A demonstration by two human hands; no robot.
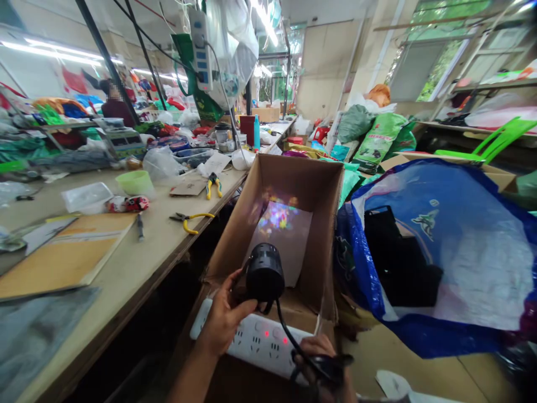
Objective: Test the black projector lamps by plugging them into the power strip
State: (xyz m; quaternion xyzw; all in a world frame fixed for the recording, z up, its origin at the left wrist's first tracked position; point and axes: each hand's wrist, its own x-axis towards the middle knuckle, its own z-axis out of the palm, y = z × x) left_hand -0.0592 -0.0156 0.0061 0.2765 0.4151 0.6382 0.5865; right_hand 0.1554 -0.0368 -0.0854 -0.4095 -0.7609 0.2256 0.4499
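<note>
My left hand (229, 316) is closed around a small black cylindrical projector lamp (265, 274) above the near end of an open cardboard box (232, 224). Coloured spots of light fall on a pale sheet (304, 229) inside the box. From the lamp a black cable (282, 319) runs down to my right hand (321, 347), whose fingers are wrapped round the blurred, bunched cable. Below both hands lies a white power strip (254, 341) with two red lights lit. My right hand is at the strip's right end and partly covers it.
Left is a workbench (168, 252) with yellow-handled pliers (188, 220), a second pair of pliers (213, 186) and a green bowl (136, 183). At right, a blue-and-white bag (470, 252) holds black items (403, 268). Another person (115, 103) is far left.
</note>
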